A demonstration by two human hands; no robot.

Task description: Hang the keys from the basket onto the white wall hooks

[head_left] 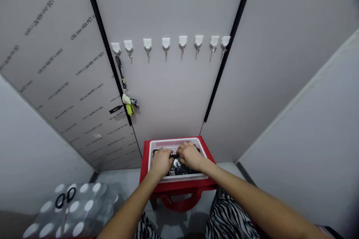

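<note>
A white plastic basket with slotted sides holds a jumble of dark and silvery small items, too small to tell apart. My left hand reaches into its left part, fingers curled inward. From the right, my right hand bends over the basket's middle, its fingers curled too. Between the fingertips of both hands runs a short black strap, apparently pinched at each end; what hangs from it is hidden. On the leftmost wall hook hangs a keychain with a black wrist strap and pale, yellow and dark charms.
The basket stands on a red stool. Several white adhesive hooks line the wall panel ahead. Black scissors lie on plastic-wrapped bottles at the lower left. Walls rise close on both sides.
</note>
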